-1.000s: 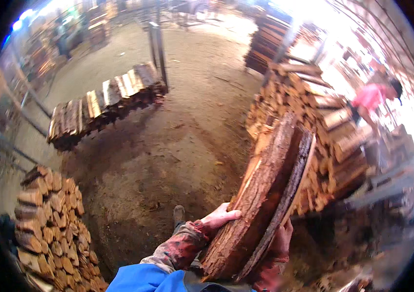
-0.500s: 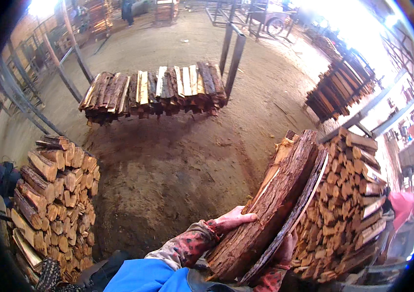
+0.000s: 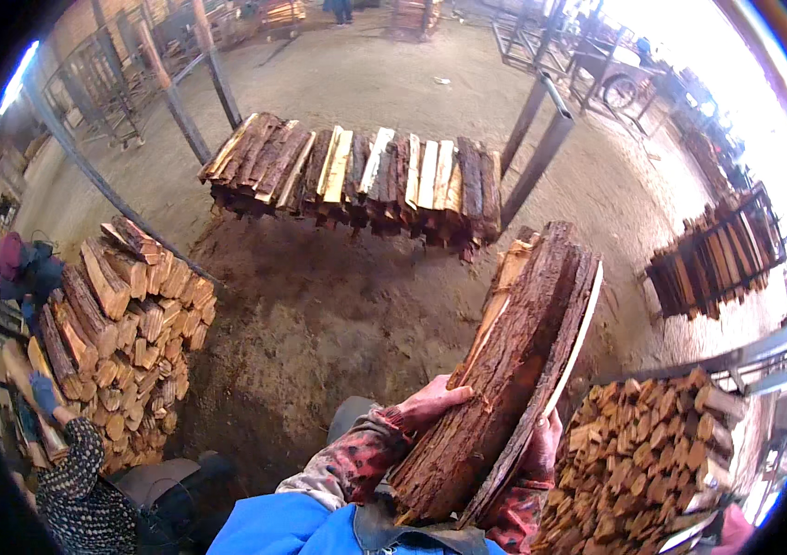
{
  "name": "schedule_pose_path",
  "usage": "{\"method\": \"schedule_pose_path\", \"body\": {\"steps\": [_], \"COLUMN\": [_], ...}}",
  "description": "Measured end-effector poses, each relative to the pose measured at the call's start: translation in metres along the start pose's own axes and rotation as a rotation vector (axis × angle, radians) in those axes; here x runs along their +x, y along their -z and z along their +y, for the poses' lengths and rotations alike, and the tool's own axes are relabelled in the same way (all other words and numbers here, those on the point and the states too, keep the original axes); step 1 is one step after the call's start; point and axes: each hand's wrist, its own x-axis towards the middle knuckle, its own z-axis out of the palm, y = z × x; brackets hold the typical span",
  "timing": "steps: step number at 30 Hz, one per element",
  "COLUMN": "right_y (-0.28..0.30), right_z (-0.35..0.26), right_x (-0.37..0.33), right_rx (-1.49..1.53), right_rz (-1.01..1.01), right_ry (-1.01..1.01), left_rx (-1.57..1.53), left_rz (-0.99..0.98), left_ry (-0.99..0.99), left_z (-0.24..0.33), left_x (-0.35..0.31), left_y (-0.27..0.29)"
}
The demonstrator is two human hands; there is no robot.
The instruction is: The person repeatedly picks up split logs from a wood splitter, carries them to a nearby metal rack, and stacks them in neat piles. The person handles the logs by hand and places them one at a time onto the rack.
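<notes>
Several long split pieces of firewood with rough brown bark (image 3: 514,370) slant upward in front of my body, carried between both hands. On the bundle's left side my left hand (image 3: 435,404) is closed, its thumb lying over the bark. My right hand (image 3: 543,446) grips the bundle's right side from below, its fingers partly hidden by a thin bark-edged slab (image 3: 560,370). Ahead, a row of split firewood (image 3: 365,176) lies stacked side by side between metal posts; a gap separates it from my bundle.
Tall firewood stacks stand at left (image 3: 134,351) and right (image 3: 643,444). A co-worker's gloved hand (image 3: 44,393) touches wood beside the left stack. Metal posts (image 3: 541,148) rise at the row's end. Another wood rack (image 3: 717,254) stands far right, and a wheeled cart (image 3: 620,91) farther back.
My view has swung left, so the row and racks appear farther right. A co-worker's arm and gloved hand now show at lower left. Both my hands keep hold of the firewood.
</notes>
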Motion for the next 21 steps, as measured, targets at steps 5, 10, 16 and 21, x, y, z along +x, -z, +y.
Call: {"method": "schedule_pose_path", "body": {"steps": [5, 10, 16, 21], "right_y": [-0.081, -0.169, -0.253, -0.291], "right_z": [-0.007, 0.007, 0.035, 0.053], "right_x": [0.067, 0.13, 0.181, 0.224], "right_rx": [0.063, 0.02, -0.019, -0.11], "right_rz": [-0.114, -0.125, -0.091, -0.045], "right_ry": [-0.035, -0.1, -0.134, -0.162], "left_rx": [-0.067, -0.178, -0.184, -0.199], "left_rz": [0.135, 0.178, 0.178, 0.186], "left_ry": [0.027, 0.073, 0.13, 0.195], "left_z": [0.056, 0.11, 0.152, 0.169], "left_x": [0.005, 0.011, 0.024, 0.049], "left_y": [0.065, 0.151, 0.247, 0.311]}}
